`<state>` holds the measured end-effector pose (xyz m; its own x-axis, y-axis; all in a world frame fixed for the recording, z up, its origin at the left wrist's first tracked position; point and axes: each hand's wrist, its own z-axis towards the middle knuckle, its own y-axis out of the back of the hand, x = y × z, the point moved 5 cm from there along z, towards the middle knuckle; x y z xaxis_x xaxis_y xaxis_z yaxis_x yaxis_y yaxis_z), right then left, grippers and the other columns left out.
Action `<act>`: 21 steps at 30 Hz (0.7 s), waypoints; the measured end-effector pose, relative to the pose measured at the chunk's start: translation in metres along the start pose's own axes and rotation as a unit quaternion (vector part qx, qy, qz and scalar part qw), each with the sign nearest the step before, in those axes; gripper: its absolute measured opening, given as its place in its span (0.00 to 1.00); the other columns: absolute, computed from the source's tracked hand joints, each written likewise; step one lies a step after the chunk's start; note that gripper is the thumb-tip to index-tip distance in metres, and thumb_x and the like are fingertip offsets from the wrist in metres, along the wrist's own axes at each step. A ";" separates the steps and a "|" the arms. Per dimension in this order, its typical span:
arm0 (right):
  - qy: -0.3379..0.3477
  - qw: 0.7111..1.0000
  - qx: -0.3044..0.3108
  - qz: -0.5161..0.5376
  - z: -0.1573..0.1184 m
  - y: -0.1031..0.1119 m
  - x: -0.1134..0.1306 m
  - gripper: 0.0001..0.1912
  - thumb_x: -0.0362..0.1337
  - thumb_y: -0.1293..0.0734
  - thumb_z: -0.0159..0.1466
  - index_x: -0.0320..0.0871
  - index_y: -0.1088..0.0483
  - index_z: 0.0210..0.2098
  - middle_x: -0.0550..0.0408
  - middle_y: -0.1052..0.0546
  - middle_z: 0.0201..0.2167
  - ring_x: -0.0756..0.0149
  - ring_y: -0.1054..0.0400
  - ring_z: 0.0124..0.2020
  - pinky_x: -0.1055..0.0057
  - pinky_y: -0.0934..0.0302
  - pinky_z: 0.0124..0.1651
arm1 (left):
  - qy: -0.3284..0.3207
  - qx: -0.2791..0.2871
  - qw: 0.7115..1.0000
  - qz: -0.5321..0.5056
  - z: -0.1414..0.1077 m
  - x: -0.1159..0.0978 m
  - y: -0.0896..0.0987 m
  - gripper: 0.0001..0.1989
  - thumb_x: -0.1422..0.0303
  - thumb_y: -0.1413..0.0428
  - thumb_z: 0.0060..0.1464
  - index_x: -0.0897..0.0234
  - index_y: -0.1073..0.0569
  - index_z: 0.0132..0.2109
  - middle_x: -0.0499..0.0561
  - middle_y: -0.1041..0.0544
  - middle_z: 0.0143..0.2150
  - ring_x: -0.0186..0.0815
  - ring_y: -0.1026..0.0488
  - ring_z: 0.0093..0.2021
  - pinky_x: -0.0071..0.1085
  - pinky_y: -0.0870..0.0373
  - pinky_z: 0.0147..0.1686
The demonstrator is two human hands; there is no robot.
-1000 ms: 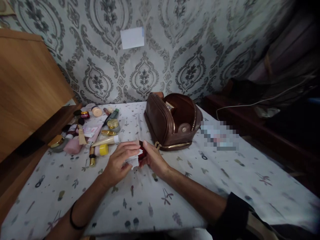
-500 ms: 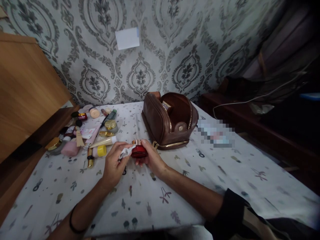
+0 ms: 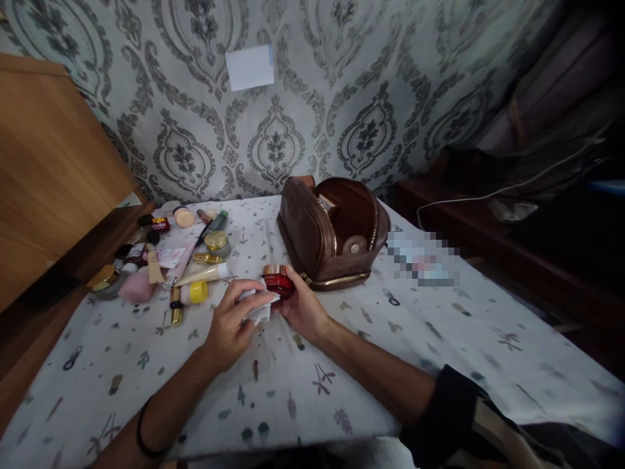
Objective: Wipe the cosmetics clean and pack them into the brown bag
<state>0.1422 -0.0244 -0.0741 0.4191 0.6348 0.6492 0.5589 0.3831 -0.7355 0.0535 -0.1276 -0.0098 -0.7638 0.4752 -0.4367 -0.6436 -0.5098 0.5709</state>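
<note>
A red cosmetic jar with a gold-toned lid [image 3: 278, 281] is gripped in my right hand [image 3: 306, 306], above the table's middle. My left hand [image 3: 234, 326] pinches a crumpled white tissue [image 3: 258, 307], which touches the jar's near left side. Behind my right hand stands a brown leather cosmetic bag [image 3: 312, 234], unzipped, with a small box [image 3: 326, 205] showing inside. To the left of my left hand lie a cream tube [image 3: 205, 275] and a bottle with a yellow cap [image 3: 198, 292].
Several cosmetics crowd the table's left side, among them a pink sponge-like item [image 3: 137, 286], a gold-lidded jar [image 3: 217, 243] and a gold lipstick tube [image 3: 176, 315]. A wooden cabinet [image 3: 58, 169] borders the left. A blurred-out item [image 3: 424, 259] lies right of the bag.
The jar has risen slightly and turned in my right hand. My left hand has shifted right with the tissue, which now spreads over the jar's lower side.
</note>
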 end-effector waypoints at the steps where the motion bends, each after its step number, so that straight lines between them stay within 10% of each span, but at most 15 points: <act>1: -0.016 1.000 0.003 0.021 0.000 0.000 0.001 0.19 0.51 0.35 0.65 0.40 0.28 0.36 0.54 0.22 0.27 0.68 0.29 0.24 0.74 0.35 0.24 | 0.019 -0.010 1.000 -0.006 0.000 0.002 0.001 0.19 0.79 0.49 0.58 0.58 0.26 0.53 0.53 0.29 0.49 0.37 0.29 0.49 0.35 0.30 0.49; 9: -0.065 0.995 0.029 0.066 -0.007 -0.006 0.002 0.20 0.53 0.33 0.63 0.40 0.28 0.37 0.53 0.20 0.28 0.68 0.28 0.23 0.75 0.34 0.27 | 0.189 -0.088 0.978 -0.030 0.000 0.022 0.004 0.08 0.68 0.45 0.61 0.61 0.28 0.47 0.48 0.23 0.39 0.34 0.26 0.38 0.28 0.29 0.38; 21: -0.064 0.994 0.026 0.084 -0.005 -0.005 -0.001 0.21 0.54 0.34 0.63 0.40 0.28 0.33 0.56 0.23 0.25 0.70 0.30 0.23 0.75 0.34 0.25 | 0.004 -0.001 1.000 -0.024 0.003 0.001 0.000 0.13 0.77 0.47 0.59 0.59 0.27 0.48 0.53 0.26 0.46 0.38 0.27 0.47 0.35 0.30 0.47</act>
<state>0.1426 -0.0308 -0.0699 0.4067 0.7722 0.4882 0.4496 0.2960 -0.8427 0.0532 -0.1252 -0.0083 -0.7321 0.4943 -0.4687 -0.6799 -0.4885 0.5469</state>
